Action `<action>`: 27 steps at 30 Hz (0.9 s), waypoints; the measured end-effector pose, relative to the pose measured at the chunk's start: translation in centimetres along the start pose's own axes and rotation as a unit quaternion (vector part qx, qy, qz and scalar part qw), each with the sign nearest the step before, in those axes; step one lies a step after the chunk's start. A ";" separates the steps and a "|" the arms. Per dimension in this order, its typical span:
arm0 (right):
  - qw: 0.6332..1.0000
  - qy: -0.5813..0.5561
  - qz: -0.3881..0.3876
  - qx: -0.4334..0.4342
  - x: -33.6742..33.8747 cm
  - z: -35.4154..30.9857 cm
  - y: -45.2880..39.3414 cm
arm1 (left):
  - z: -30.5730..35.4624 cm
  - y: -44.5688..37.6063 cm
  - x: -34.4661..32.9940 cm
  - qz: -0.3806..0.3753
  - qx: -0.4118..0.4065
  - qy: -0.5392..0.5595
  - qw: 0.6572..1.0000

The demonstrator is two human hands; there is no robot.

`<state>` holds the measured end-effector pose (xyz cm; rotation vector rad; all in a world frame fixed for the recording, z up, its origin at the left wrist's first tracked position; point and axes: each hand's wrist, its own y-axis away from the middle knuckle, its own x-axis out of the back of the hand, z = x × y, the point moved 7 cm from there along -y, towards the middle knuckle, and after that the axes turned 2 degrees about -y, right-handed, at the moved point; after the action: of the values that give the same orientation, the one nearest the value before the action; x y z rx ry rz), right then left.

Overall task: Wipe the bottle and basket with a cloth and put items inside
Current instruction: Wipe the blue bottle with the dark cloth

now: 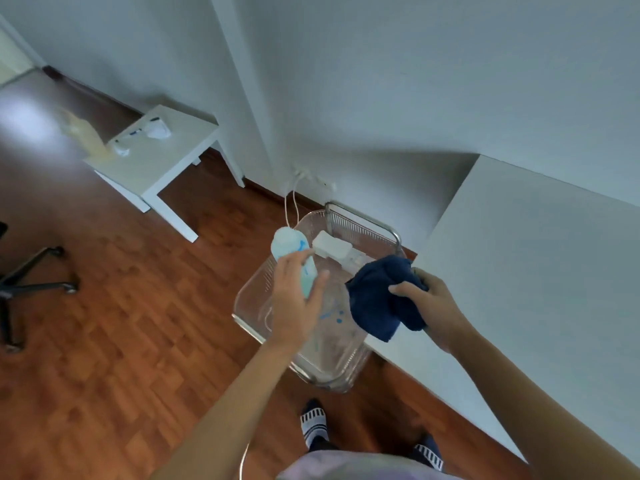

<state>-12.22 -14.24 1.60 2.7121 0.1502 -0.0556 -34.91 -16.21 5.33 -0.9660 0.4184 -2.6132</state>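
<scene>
Closest to us, the left hand [294,303] wraps its fingers round the pale bottle [292,258], held above the clear basket [311,358] on the floor. The right hand [426,303] clutches the dark blue cloth [377,299] (bunched, over the basket's rim). Beyond, a white box [330,249] lies inside.

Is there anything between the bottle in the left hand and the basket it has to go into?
Nothing visible. The left hand holds the bottle right above the open basket. The blue cloth in the right hand hangs over the basket's right edge, beside the path.
</scene>
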 end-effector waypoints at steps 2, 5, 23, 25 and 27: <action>0.999 -0.013 0.037 -0.015 -2.7 0.4 -1.4 | -2.9 -3.8 2.6 0.008 0.017 -0.011 1.000; 0.996 -0.012 0.079 -0.033 -6.1 1.0 -3.4 | -7.1 -8.7 3.1 -0.068 0.039 -0.064 0.995; 0.998 -0.016 0.053 -0.004 -17.7 1.8 -9.5 | -12.4 -9.9 -2.9 -0.337 0.162 0.027 0.927; 0.995 0.051 0.083 0.032 -17.6 2.1 -9.3 | -12.2 -9.8 -3.0 -0.327 0.169 0.026 0.930; 0.989 0.081 0.110 0.055 -17.6 2.5 -8.8 | -12.1 -9.8 -3.1 -0.319 0.169 0.022 0.932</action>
<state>-30.72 -8.99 -3.20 2.8239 -0.1076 0.2276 -42.66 -4.20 -1.57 -1.0484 -0.4098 -3.1206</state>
